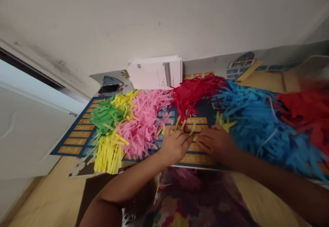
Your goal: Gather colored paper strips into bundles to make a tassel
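Note:
Yellow fringed paper (pixel 226 123) shows in short strips behind and between my hands, over a dark blue printed mat (pixel 203 157). My left hand (pixel 176 144) is closed on it, with strips poking out past the knuckles. To the right, my right hand (pixel 216 143) has its fingers pressed together on the same paper; their tips point toward my left hand, and much of the paper is hidden beneath. Pink fringed paper (pixel 141 127) lies just left of my left hand. A blue fringed heap (pixel 259 120) is beside my right hand, and red fringe (pixel 196 90) lies behind both.
Green fringe (pixel 105 115) and a yellow fringed bunch (pixel 109 153) lie at the table's left end. More red fringe (pixel 308 114) is at the right. A white box (pixel 154 74) stands against the wall, with a dark phone-like object (pixel 109 88) to its left.

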{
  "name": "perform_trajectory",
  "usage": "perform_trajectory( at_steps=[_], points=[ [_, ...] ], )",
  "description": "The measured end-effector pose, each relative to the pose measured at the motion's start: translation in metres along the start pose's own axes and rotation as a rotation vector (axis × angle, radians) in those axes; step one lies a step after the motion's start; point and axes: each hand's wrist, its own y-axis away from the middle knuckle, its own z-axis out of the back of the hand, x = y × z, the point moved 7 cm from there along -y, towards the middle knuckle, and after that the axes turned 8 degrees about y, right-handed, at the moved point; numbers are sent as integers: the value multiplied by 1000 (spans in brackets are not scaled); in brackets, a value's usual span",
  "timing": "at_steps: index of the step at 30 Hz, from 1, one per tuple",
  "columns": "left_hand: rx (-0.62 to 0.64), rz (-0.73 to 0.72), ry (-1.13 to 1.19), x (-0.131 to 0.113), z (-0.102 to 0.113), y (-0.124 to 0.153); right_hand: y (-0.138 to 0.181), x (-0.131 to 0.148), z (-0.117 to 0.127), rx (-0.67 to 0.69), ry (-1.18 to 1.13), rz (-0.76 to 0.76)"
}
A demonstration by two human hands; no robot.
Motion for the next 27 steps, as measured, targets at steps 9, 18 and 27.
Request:
perform_trajectory(
  at_steps=[9,18,27],
  points=[
    [-320,8,168,-23,94,-31,-18,-1,21,274,-1225,-632],
    [-452,600,779,-8,56,-12,1,14,22,-234,-1207,-847],
    [-377,787,1050,-5,27,-6,7,3,20,-380,-1092,-838]
  ],
)
